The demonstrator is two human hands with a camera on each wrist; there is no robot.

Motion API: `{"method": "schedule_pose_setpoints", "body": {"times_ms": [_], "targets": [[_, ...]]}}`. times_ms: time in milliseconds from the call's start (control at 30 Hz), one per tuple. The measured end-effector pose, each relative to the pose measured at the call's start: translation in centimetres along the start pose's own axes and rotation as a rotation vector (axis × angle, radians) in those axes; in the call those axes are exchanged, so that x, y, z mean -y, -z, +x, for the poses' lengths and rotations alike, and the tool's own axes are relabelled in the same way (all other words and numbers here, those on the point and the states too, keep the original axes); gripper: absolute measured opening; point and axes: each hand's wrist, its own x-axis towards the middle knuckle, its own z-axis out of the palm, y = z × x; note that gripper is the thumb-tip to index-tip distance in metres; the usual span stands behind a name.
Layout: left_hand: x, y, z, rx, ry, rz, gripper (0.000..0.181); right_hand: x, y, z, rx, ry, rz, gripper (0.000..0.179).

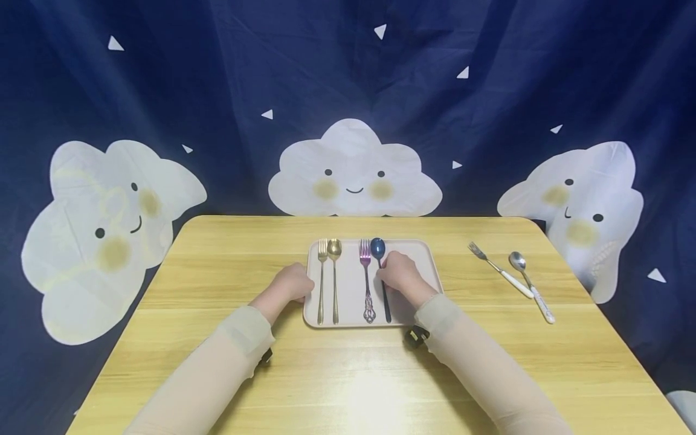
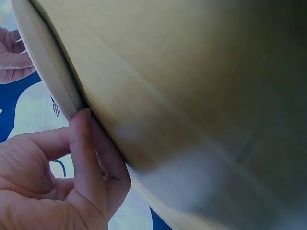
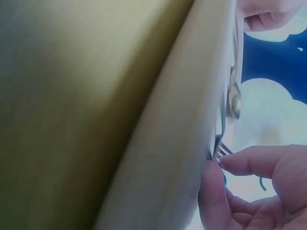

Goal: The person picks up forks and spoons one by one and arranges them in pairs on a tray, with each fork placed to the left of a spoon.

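A pale rectangular tray [image 1: 349,290] lies on the table. At its left edge my left hand [image 1: 294,281] grips the rim, and the left wrist view shows curled fingers [image 2: 81,139] against the tray's side wall. Over the tray's right half, my right hand [image 1: 401,270] pinches the dark handle of a blue spoon [image 1: 377,246]. The right wrist view has its thumb and finger meeting low over the tray. Just left of that spoon is a purple fork [image 1: 365,248] with an ornate handle. A gold fork [image 1: 322,251] and gold spoon [image 1: 334,249] lie side by side near the left hand.
Right of the tray, on the wooden table [image 1: 217,254], lie a white-handled fork [image 1: 500,269] and a spoon with a patterned pale handle [image 1: 531,287], both slanted. Behind the table hangs a dark blue curtain [image 1: 326,66] with smiling clouds.
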Motion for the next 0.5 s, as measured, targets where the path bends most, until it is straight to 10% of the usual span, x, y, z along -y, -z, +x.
{"method": "schedule_pose_setpoints", "body": {"times_ms": [500], "targets": [[-0.1,0.1,-0.2,0.008,0.018,-0.013,0.009,-0.2,2.7,-1.3,0.12,0.024,0.012,0.018]]}}
